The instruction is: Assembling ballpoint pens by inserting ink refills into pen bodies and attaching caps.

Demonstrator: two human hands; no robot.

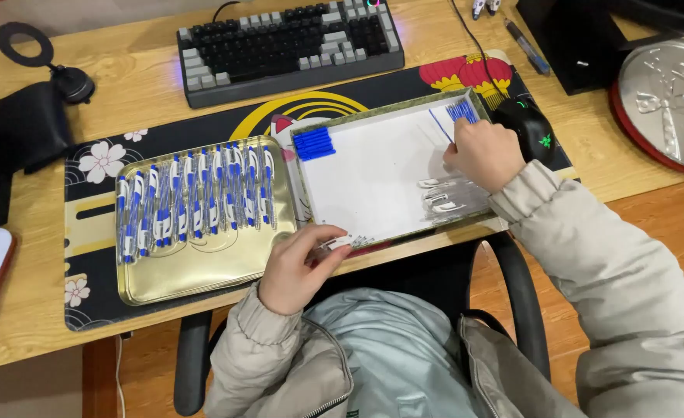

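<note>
My left hand (295, 267) pinches clear pen barrels (347, 242) at the white tray (373, 174) edge (tips overhanging); they could slip off. Right hand (483, 153) fingers curled among blue refills (461, 113); grip unclear.

Two trays sit on the counter (40, 310): a gold tray (202, 275) and a white-lined tray (373, 178). One keyboard (288, 46), one mouse (528, 128), two hands.
</note>
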